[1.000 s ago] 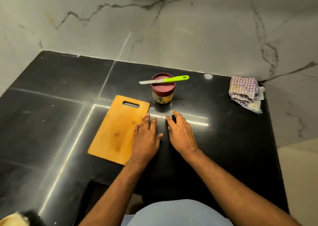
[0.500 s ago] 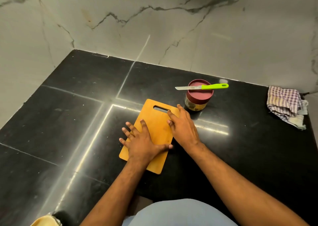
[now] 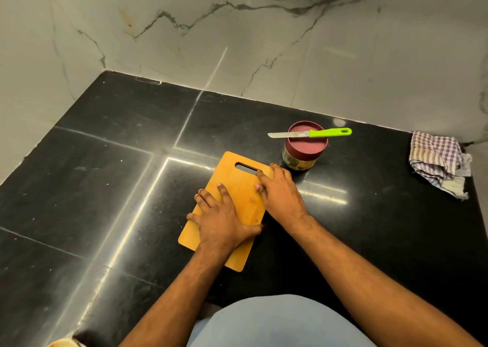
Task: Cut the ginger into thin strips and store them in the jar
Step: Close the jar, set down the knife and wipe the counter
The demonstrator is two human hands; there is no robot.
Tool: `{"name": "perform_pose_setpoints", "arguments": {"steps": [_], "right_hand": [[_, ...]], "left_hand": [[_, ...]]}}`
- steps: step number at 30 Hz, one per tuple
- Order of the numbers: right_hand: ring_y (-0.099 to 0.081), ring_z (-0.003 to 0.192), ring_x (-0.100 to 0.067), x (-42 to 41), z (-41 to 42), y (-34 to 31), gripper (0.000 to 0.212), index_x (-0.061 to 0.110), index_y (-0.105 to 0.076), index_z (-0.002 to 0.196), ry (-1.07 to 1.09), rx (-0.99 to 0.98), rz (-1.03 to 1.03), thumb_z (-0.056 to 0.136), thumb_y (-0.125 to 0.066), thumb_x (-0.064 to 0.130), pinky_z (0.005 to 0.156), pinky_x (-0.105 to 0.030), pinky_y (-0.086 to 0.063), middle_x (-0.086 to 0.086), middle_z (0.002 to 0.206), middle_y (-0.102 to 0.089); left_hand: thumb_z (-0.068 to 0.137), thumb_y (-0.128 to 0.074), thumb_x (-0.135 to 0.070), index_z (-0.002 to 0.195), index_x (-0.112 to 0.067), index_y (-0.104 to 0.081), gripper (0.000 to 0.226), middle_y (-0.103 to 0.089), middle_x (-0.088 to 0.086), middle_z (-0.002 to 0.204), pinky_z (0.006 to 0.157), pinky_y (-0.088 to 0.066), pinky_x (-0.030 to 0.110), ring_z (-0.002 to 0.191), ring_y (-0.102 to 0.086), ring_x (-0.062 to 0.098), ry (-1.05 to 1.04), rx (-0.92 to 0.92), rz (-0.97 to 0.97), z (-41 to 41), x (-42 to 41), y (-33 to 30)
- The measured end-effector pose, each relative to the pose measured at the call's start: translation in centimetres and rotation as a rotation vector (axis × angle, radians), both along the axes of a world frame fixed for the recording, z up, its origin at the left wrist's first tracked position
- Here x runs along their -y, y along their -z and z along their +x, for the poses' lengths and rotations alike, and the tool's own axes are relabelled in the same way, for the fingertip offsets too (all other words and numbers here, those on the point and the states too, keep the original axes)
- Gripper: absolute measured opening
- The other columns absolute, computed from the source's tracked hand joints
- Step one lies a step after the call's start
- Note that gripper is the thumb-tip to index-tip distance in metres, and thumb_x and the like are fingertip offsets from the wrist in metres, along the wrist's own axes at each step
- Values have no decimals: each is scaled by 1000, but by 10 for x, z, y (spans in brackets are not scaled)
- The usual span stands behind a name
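A wooden cutting board with a handle slot lies on the black counter. My left hand rests flat on the board's middle, fingers spread. My right hand lies flat on the board's right edge, fingers reaching toward the slot. Behind the board stands a jar with a dark red lid. A knife with a green handle lies across that lid, blade pointing left. No ginger is in view.
A crumpled checked cloth lies at the counter's far right, near the edge. Marble walls close off the back and left of the counter. A pale object shows at the bottom left corner.
Both hands moved from the bare counter onto the cutting board, the left onto its middle, the right onto its right edge. The view shifted left.
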State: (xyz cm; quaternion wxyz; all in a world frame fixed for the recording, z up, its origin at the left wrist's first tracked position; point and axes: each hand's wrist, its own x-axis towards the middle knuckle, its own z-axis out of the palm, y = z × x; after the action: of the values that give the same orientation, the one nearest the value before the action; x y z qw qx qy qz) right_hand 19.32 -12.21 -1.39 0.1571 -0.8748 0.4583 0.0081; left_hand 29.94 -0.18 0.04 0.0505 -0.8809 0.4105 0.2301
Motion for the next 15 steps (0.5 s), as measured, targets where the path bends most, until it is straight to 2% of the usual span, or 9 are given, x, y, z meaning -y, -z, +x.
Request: {"name": "perform_pose_setpoints", "arguments": {"steps": [3, 5, 9, 15], "right_hand": [[-33, 130, -25, -6, -13, -2, 43, 27, -48, 137, 4, 36, -36, 99, -39, 46, 101, -39, -40, -9, 142, -36], [-42, 117, -24, -12, -25, -4, 37, 25, -56, 125, 33, 79, -67, 98, -40, 45, 94, -37, -45, -7, 129, -43], [-45, 93, -17, -20, -56, -5, 31, 21, -60, 101, 135, 161, -92, 97, -42, 46, 80, -37, -48, 0, 102, -43], [-46, 91, -17, -37, -120, -8, 22, 22, -58, 109, 259, 254, -86, 98, -44, 37, 73, -35, -50, 0, 103, -43]], "left_hand": [[51, -61, -94, 155, -15, 13, 150, 2, 31, 161, 108, -23, 72, 149, -5, 47, 62, 12, -16, 1, -7, -4], [50, -63, -92, 156, -16, 13, 151, 4, 29, 161, 110, -21, 72, 150, -3, 46, 117, -5, -36, -2, -13, -5], [51, -62, -91, 156, -20, 17, 150, 9, 26, 162, 113, -17, 71, 151, 3, 44, 256, -16, -68, -22, -26, -5], [54, -65, -87, 155, -22, 19, 147, 11, 23, 162, 116, -12, 69, 151, 7, 42, 457, -3, -81, -62, -16, -16]]}}
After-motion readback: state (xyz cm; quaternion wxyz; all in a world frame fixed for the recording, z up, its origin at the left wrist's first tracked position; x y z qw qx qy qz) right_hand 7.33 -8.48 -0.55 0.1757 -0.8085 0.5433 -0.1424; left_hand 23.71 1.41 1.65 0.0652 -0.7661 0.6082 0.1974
